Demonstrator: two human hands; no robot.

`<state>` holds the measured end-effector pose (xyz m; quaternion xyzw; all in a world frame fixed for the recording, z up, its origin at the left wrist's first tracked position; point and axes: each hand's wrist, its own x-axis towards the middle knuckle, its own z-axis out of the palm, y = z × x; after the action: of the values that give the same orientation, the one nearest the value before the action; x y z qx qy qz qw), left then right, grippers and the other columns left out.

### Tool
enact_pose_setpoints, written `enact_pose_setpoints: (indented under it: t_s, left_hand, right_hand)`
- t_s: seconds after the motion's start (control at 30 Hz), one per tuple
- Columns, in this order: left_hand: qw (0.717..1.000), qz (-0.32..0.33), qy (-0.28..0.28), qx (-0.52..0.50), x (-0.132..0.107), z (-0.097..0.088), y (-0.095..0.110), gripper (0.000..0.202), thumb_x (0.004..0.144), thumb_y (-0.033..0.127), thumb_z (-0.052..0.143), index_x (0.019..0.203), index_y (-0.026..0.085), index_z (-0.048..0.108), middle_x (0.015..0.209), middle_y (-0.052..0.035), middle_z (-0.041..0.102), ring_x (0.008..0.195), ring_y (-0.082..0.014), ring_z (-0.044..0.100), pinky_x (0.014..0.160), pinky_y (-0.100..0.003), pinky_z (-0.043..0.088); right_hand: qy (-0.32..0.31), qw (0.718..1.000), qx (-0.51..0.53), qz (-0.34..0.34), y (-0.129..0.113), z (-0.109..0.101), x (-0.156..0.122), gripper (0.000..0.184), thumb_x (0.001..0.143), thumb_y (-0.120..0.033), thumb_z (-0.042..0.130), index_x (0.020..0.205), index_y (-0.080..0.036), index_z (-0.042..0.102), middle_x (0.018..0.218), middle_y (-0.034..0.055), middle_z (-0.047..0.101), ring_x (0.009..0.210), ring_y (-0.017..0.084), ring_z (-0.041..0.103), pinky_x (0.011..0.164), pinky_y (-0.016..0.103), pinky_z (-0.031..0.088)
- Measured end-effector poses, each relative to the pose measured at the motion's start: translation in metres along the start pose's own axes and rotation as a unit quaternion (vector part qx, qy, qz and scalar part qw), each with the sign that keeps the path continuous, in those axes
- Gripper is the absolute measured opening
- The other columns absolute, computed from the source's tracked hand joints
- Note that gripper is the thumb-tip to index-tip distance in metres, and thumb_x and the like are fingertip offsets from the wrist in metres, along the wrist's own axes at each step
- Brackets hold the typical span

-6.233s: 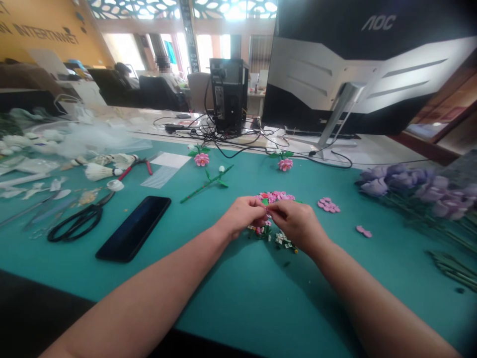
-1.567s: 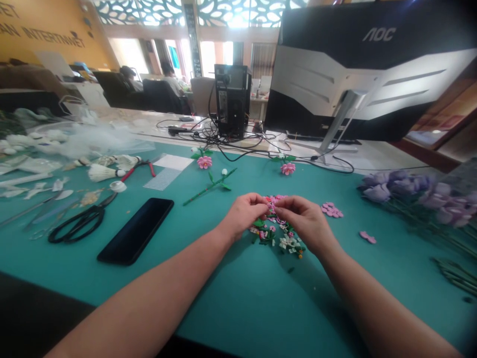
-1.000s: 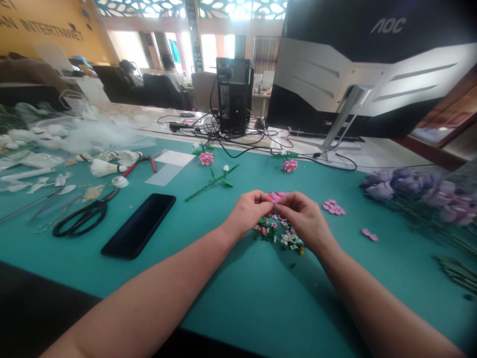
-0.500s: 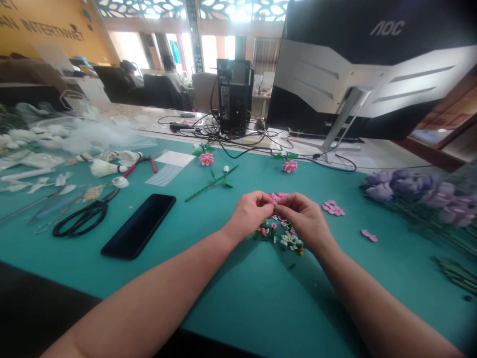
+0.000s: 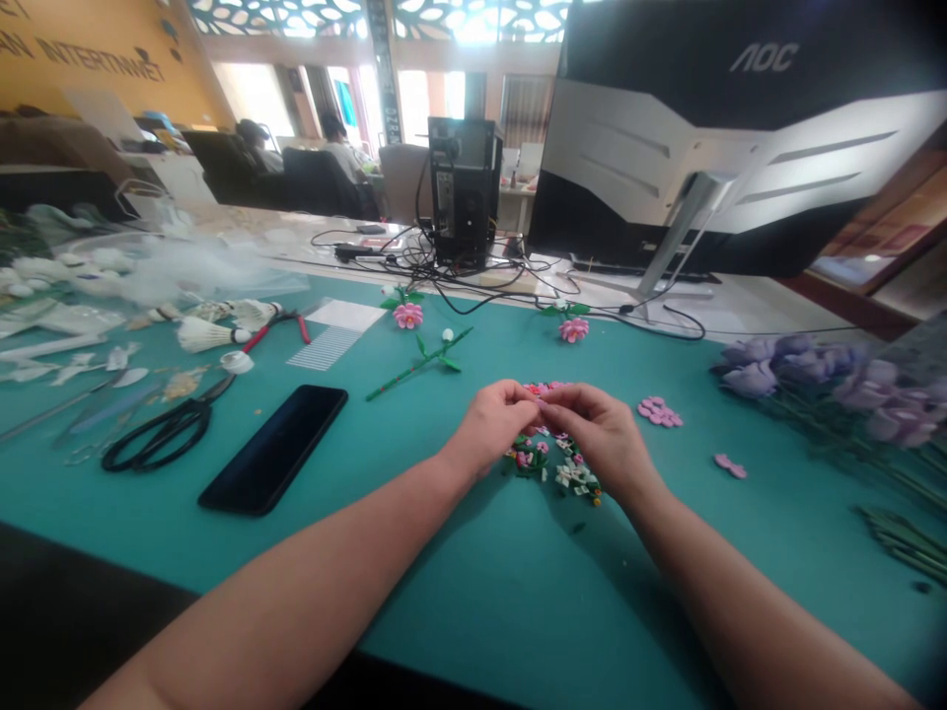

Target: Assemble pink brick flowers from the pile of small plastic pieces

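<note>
Pink plastic pieces (image 5: 544, 388) sit half hidden behind the left hand (image 5: 489, 429) and right hand (image 5: 598, 431), grip together on something unseen.

My camera rides on my head, facing forward and down, so my left hand (image 5: 492, 429) and right hand (image 5: 596, 429) show close up, with the teal mat (image 5: 518, 592) around them and a monitor (image 5: 740, 168) farther off beyond them.

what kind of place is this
Probably a shared office doubling as a craft workroom: a teal desk mat scattered with small pink flower pieces, a black desktop computer tower, and a black-and-white AOC monitor.
</note>
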<state>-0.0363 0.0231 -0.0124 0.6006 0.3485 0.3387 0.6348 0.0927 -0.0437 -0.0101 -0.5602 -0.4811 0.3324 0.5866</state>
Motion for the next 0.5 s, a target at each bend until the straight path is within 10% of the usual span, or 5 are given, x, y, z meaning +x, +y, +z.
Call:
enact_pose_setpoints:
  t_s: [0.5]
  left_hand:
    - [0.997, -0.037, -0.008, -0.064, 0.0, 0.0008, 0.0048, 0.007, 0.068, 0.012, 0.062, 0.071, 0.013, 0.056, 0.066, -0.0023, 0.061, 0.057, -0.0072, 0.054, 0.056, -0.019, 0.043]
  right_hand:
    - [0.029, 0.988, -0.124, -0.089, 0.0061, -0.0012, -0.004, 0.013, 0.078, -0.031, 0.065, 0.086, -0.021, 0.069, 0.079, 0.0027, 0.069, 0.072, 0.017, 0.062, 0.066, 0.028, 0.048]
